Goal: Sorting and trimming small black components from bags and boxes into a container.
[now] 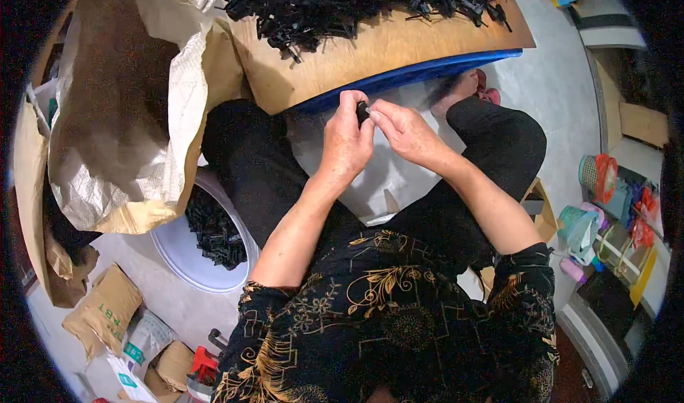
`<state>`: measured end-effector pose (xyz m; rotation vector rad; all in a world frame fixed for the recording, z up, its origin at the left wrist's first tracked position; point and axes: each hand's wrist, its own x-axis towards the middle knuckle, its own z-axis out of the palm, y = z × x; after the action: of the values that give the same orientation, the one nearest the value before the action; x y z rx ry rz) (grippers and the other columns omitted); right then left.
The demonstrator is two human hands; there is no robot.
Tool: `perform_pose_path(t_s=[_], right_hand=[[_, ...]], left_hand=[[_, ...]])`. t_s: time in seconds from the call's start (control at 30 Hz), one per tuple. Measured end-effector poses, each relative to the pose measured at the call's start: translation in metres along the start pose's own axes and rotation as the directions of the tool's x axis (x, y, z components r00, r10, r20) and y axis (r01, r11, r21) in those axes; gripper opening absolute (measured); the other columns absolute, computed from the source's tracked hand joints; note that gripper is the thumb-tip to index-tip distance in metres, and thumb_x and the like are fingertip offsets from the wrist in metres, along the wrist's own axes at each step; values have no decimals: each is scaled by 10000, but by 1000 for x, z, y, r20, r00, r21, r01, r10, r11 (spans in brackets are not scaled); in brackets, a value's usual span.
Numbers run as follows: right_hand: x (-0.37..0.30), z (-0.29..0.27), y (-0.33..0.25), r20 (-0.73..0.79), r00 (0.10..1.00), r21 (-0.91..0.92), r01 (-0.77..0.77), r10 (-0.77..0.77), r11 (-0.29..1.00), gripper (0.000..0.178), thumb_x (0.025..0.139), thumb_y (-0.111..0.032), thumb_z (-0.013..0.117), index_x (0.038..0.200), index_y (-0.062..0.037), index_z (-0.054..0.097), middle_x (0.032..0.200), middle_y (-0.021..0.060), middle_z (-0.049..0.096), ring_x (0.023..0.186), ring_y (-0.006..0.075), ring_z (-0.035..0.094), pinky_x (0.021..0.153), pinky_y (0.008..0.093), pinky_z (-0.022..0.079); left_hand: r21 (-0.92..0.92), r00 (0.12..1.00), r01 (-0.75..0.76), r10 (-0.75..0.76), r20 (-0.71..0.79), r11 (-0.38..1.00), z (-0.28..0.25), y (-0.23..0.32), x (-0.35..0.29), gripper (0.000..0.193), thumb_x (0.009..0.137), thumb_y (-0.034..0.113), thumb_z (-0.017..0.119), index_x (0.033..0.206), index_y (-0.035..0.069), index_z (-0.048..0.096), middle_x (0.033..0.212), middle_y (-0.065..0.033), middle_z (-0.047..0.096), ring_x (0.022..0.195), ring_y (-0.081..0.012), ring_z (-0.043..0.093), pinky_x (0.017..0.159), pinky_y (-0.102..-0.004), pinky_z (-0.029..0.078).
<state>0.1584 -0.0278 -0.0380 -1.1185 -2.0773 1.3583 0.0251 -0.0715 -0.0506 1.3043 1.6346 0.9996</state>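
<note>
Over my lap, in front of the table's near edge, my two hands meet. My left hand (348, 133) is closed round a small black plastic part (363, 111), most of it hidden by the fingers. The fingertips of my right hand (403, 129) are pinched together at the right side of that part. Whether they grip the part itself or some smaller piece cannot be made out. Beyond my hands, a large heap of black plastic parts (320, 7) lies on the wooden tabletop (335, 68).
A big open woven sack (189, 111) stands to the left, beside my knee. Below it is a white tub (214, 282) holding more black parts (214, 228). A blue edge (427, 68) runs under the tabletop. Filled bags (107, 310) lie lower left; baskets and bags (605, 210) sit at right.
</note>
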Motion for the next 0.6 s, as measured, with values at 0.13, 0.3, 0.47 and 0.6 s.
perform_pose_path(t_s=[0.13,0.3,0.47,0.6], right_hand=[[5,4,3,8,998,-16,-65,65,998,139,869,-145,454,873,-15,503,793,214,563,772,408,543,616,436,421],[9,2,11,-31,999,98,22,-19,995,201,891,-219,460,908,-24,507,737,154,569,655,288,573,578,373,431],[5,-5,12,-162,987,324,34,20,945,265,905,-256,464,1030,-23,486,713,43,563,578,113,521,514,275,430],[3,-14,-10,128,984,568,-178,127,804,195,911,-212,477,1006,-44,504,749,8,553,425,24,403,376,158,293]], left_hand=[[107,995,-81,86,-50,991,-1,1,3,284,754,6,544,1001,51,411,855,-195,551,786,-391,559,651,-423,441],[120,979,-176,187,-82,977,-2,6,6,269,770,5,534,1007,52,416,838,-163,565,703,-323,583,594,-381,454],[-845,977,213,-109,183,491,-22,25,11,293,821,13,503,1084,54,380,806,-100,556,537,-134,513,439,-203,417],[-911,963,267,-58,263,315,-34,20,2,368,846,59,501,1192,81,375,880,-107,549,608,-147,531,447,-185,406]])
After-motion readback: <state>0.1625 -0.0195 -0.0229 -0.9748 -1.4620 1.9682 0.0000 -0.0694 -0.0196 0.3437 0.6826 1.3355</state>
